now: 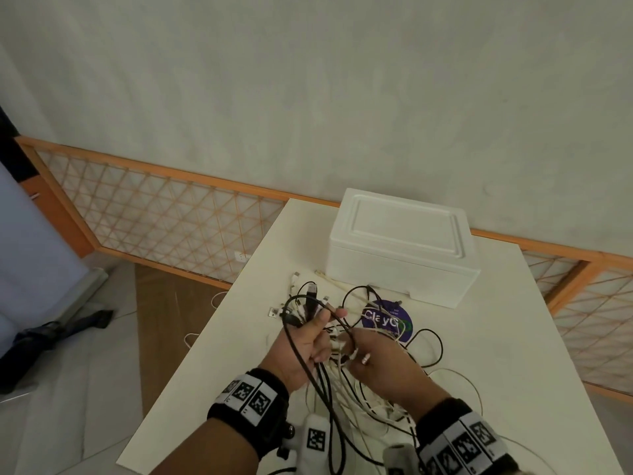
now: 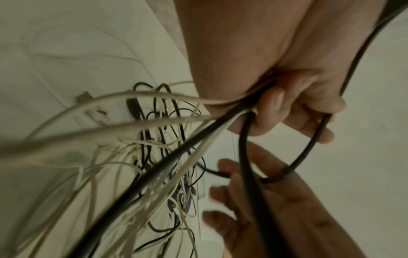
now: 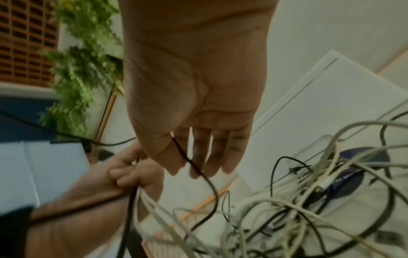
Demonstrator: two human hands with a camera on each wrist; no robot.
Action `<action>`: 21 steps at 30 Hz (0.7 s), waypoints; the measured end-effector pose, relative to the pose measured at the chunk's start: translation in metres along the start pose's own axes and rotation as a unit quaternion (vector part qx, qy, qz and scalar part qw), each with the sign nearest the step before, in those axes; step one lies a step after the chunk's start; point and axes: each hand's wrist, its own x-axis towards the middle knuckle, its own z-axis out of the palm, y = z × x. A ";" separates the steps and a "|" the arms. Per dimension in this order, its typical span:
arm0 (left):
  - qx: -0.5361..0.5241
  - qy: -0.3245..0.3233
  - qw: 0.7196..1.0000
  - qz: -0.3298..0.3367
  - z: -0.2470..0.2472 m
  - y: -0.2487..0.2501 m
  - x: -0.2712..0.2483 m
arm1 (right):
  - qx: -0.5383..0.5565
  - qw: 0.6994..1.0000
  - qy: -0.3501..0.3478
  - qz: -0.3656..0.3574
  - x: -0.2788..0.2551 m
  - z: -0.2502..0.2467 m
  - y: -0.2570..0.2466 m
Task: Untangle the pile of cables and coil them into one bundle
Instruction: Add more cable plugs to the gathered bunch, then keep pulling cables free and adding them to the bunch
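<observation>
A tangle of white and black cables (image 1: 368, 401) lies on the white table (image 1: 520, 354) under both hands. My left hand (image 1: 308, 341) grips a bunch of cables, with their plug ends (image 1: 305, 303) sticking up past the fingers. In the left wrist view its curled fingers (image 2: 287, 108) clamp white strands and a thick black cable (image 2: 167, 157). My right hand (image 1: 376, 361) hovers beside it, fingers nearly straight (image 3: 220, 153). A thin black cable (image 3: 209, 185) runs between its thumb and forefinger and loops down to the pile (image 3: 298, 200).
A white foam box (image 1: 400, 248) stands behind the pile. A round purple sticker (image 1: 387, 320) lies partly under the cables. The table's left edge (image 1: 205, 347) drops to the floor. An orange lattice fence (image 1: 171, 217) runs along the wall.
</observation>
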 end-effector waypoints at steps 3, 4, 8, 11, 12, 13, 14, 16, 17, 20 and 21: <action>0.031 0.004 0.999 0.009 -0.003 -0.002 0.000 | 0.017 1.000 0.006 0.025 0.002 0.007 -0.005; 0.049 0.004 0.999 0.008 -0.003 -0.004 -0.001 | 0.042 0.998 0.034 0.035 0.003 0.006 -0.008; 0.225 -0.011 0.974 -0.020 -0.004 -0.009 -0.002 | 0.164 0.975 0.147 -0.003 0.006 -0.013 -0.026; 0.368 -0.049 0.928 -0.017 -0.011 -0.015 0.008 | 0.150 0.966 0.209 -0.036 0.009 -0.025 -0.038; 0.395 -0.040 0.917 -0.021 -0.015 -0.013 0.010 | 0.168 0.952 0.252 -0.036 0.009 -0.035 -0.041; 0.413 -0.018 0.910 -0.023 -0.022 -0.012 0.012 | 0.214 0.927 0.305 -0.036 0.008 -0.047 -0.042; 0.417 0.012 0.908 -0.027 -0.032 -0.011 0.015 | 0.268 0.896 0.352 -0.040 0.007 -0.060 -0.040; 0.423 0.065 0.903 -0.038 -0.048 -0.008 0.015 | 0.318 0.851 0.414 -0.052 0.001 -0.086 -0.039; 0.430 0.073 0.899 -0.035 -0.053 -0.007 0.015 | 0.328 0.841 0.428 -0.053 -0.001 -0.092 -0.038; 0.402 0.098 0.910 -0.017 -0.050 -0.005 0.018 | 0.369 0.834 0.406 -0.052 0.001 -0.084 -0.033; 0.361 0.107 0.926 -0.010 -0.045 -0.004 0.018 | 0.368 0.847 0.383 -0.035 0.004 -0.076 -0.029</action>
